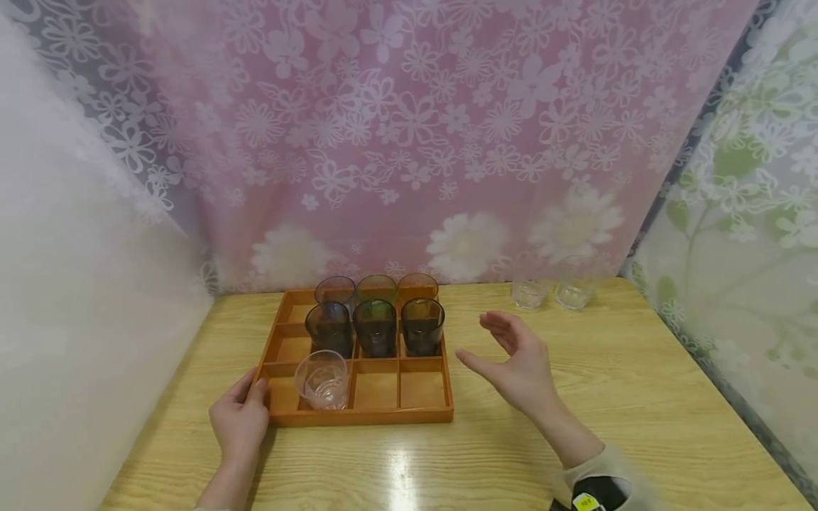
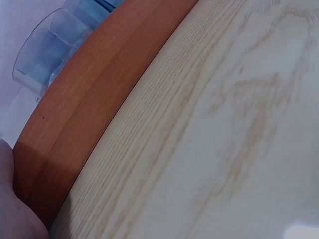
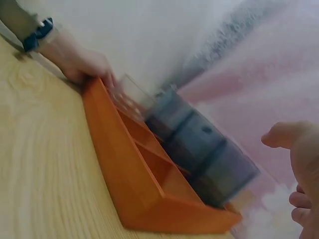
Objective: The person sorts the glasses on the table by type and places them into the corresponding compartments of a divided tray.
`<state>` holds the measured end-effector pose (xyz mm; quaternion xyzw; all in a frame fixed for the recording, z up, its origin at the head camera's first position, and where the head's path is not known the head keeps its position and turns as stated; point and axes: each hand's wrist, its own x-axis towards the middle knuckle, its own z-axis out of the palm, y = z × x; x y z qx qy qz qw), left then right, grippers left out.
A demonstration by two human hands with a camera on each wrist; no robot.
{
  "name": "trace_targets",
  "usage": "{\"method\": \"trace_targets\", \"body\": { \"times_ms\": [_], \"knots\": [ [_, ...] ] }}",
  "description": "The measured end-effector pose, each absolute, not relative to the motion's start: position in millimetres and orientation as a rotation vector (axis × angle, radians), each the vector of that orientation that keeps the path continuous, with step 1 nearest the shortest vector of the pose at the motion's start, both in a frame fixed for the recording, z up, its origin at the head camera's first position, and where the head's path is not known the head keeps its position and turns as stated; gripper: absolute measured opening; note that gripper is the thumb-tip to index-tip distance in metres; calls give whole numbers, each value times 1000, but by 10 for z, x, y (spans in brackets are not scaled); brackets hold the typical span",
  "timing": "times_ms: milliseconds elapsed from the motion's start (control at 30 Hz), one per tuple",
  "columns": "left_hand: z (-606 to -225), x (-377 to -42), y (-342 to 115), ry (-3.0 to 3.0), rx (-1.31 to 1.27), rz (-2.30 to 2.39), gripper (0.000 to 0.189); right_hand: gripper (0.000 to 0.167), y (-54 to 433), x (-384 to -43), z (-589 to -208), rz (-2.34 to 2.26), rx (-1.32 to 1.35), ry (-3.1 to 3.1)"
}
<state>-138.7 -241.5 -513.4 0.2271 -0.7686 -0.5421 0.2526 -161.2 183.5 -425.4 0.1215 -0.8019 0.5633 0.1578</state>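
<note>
My left hand (image 1: 239, 419) grips the left front corner of a divided wooden tray (image 1: 364, 418), thumb over its rim. In the tray's front row stands a clear glass (image 1: 324, 383), second compartment from the left. Behind it is a row of dark tinted glasses: a bluish one (image 1: 329, 330), a greenish one (image 1: 375, 330) and a brownish one (image 1: 423, 328). Three lighter tinted glasses (image 1: 418, 284) make up the back row, partly hidden by the dark ones. Right of the tray my right hand (image 1: 520, 362) is raised, thumb and fingers spread apart, holding nothing.
Two clear glasses, one (image 1: 528, 292) beside the other (image 1: 574, 291), stand at the back right of the wood-grain table (image 1: 639, 397). A pink flowered curtain (image 1: 409, 142) hangs behind the table, with pale hangings on both sides.
</note>
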Motion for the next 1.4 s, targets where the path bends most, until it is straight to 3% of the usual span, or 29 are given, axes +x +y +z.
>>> {"method": "trace_targets", "body": {
  "times_ms": [300,567,1400],
  "knots": [
    [-5112,-1354,-2463,-2073,622,-1467,30,67,2308,-1981,-4494,1432,2,-2246],
    [-5116,-1366,-2468,-2061,619,-1485,30,83,2541,-2318,-4704,1390,-244,-2226],
    [-5149,-1388,-2424,-2078,595,-1485,30,120,2776,-3124,-4975,1544,-540,-2324]
  ]
}}
